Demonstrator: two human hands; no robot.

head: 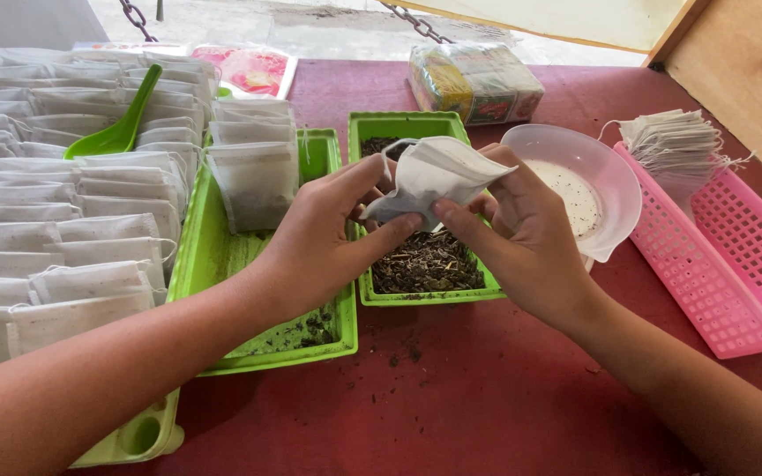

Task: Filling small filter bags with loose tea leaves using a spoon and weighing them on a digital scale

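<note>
Two hands, left [315, 234] and right [522, 238], one white filter bag [438, 172] between them, two green trays [213, 256] [399, 123], one pink basket [734, 264], one green scoop [125, 119], one clear bowl [606, 172], one wrapped packet [476, 82], filled bags [63, 194] too many to count

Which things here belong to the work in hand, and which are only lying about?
In use:
left hand
right hand
white filter bag
green tray of dried leaves
filled bags
empty bags

Lying about:
green scoop
wrapped packet
clear bowl
</note>
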